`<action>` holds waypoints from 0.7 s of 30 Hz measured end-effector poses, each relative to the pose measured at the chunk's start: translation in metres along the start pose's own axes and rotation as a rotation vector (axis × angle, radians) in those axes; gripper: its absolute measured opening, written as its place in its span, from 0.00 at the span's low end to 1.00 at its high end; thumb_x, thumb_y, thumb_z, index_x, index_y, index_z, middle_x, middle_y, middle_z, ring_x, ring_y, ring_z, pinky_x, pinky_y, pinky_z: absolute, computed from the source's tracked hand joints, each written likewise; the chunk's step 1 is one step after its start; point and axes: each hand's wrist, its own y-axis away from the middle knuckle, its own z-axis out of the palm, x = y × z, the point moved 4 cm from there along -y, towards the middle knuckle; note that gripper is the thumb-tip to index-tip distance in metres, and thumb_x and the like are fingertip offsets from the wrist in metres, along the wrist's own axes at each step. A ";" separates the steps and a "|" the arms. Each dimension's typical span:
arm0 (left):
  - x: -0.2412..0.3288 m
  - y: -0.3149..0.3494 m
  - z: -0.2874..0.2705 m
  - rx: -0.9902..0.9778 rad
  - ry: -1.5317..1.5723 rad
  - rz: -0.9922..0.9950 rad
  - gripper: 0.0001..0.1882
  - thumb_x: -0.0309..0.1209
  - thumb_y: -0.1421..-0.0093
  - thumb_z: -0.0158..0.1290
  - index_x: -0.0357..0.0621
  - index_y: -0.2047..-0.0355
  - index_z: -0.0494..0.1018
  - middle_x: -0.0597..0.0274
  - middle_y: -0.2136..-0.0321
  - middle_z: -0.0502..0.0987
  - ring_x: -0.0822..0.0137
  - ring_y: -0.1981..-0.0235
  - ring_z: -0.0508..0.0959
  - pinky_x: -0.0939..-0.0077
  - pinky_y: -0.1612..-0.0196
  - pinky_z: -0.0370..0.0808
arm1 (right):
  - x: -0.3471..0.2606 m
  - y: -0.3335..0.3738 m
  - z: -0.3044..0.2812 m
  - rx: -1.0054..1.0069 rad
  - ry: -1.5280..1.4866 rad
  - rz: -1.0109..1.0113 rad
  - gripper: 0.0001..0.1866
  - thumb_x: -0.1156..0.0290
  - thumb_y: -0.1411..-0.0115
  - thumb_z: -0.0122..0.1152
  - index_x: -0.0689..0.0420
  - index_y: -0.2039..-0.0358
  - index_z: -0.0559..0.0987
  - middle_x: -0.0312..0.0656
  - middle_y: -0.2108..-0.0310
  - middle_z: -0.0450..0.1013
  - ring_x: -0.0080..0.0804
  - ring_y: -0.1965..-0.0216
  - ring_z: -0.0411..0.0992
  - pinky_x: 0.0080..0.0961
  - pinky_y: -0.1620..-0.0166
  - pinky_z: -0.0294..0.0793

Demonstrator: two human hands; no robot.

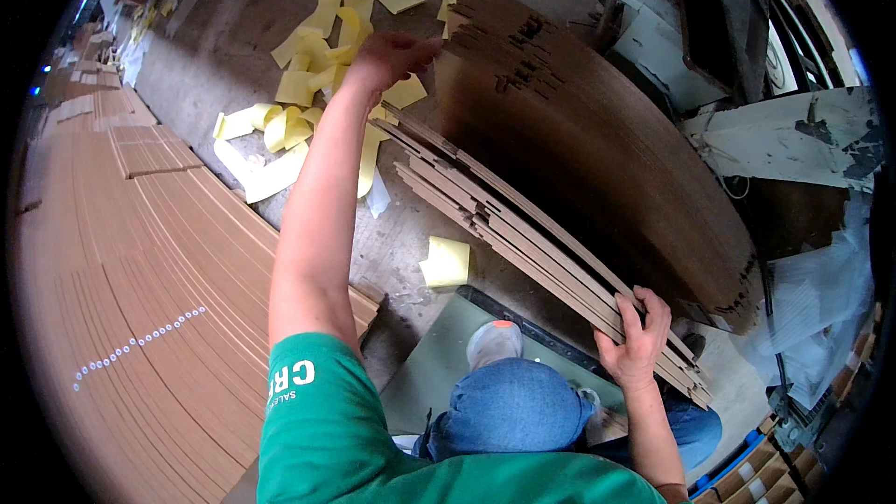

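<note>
A bundle of long, thin brown strips (523, 235) runs slantwise from the upper middle down to the lower right. Around its near end my right hand (639, 336) is closed, thumb on one side and fingers over the top edges. My left arm stretches far forward. Its hand (397, 63) is above the far end of the strips, fingers reaching out toward the ragged end of a big dark brown stack (597, 140). Nothing shows in that hand; whether its fingertips touch the stack is hard to make out. Dark marks show on both ends of this stack.
Crumpled yellow sheets (308, 65) litter the concrete floor beyond my left arm. Long brown boards (159, 289) cover the left side. White panels (784, 140) and clear plastic wrap (812, 271) lie at the right. My foot (495, 343) is on a green board (425, 364).
</note>
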 end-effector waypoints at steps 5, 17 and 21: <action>0.000 0.009 0.003 0.060 0.184 0.047 0.18 0.39 0.48 0.55 0.41 0.61 0.73 0.63 0.70 0.77 0.73 0.70 0.75 0.81 0.68 0.69 | -0.001 0.000 0.000 0.002 -0.012 0.006 0.29 0.69 0.70 0.63 0.54 0.60 0.72 0.49 0.58 0.64 0.47 0.58 0.62 0.40 0.55 0.62; 0.001 0.023 -0.005 0.106 0.143 0.048 0.13 0.34 0.48 0.53 0.39 0.65 0.75 0.61 0.70 0.77 0.72 0.70 0.75 0.81 0.67 0.68 | 0.005 -0.005 0.000 0.028 0.054 0.000 0.28 0.65 0.66 0.62 0.53 0.59 0.72 0.50 0.53 0.61 0.51 0.53 0.59 0.42 0.51 0.60; 0.006 0.033 -0.014 0.046 0.047 0.037 0.13 0.31 0.49 0.51 0.38 0.65 0.75 0.62 0.69 0.77 0.72 0.66 0.74 0.81 0.63 0.68 | 0.003 -0.006 -0.004 0.020 0.143 0.016 0.28 0.63 0.65 0.62 0.51 0.58 0.72 0.52 0.47 0.57 0.53 0.49 0.54 0.44 0.48 0.56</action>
